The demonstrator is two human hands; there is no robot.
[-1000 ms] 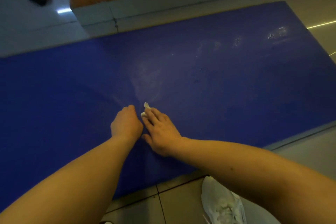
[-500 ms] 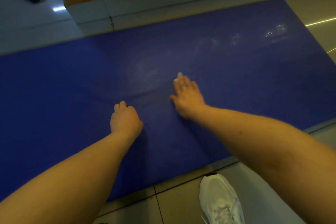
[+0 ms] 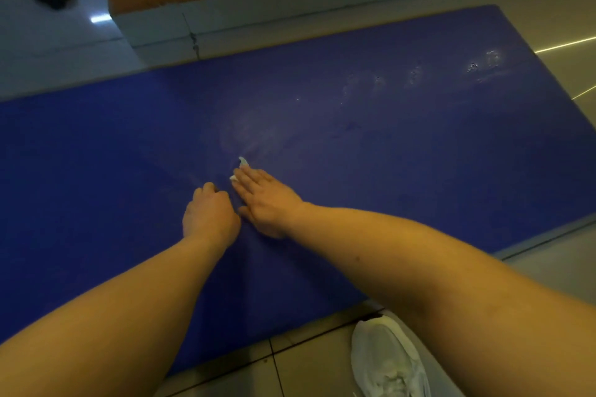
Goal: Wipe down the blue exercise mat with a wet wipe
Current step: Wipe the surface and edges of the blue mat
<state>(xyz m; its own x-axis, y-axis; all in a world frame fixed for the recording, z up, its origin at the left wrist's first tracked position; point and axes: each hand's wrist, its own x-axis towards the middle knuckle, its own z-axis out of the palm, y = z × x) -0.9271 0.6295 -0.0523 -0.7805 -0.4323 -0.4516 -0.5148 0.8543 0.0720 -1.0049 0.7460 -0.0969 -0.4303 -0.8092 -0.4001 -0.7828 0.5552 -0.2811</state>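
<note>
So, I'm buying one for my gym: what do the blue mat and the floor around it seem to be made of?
Blue mat: probably vinyl-skinned foam, smooth with a low sheen. Wet streaks and droplets glint on it, and faint creases show. Floor: likely glazed tile, glossy, with dark grout lines and mirrored light strips.

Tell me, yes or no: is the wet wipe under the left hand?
No: the wet wipe pokes out from under the flat right hand, while the left hand rests curled beside it.
</note>
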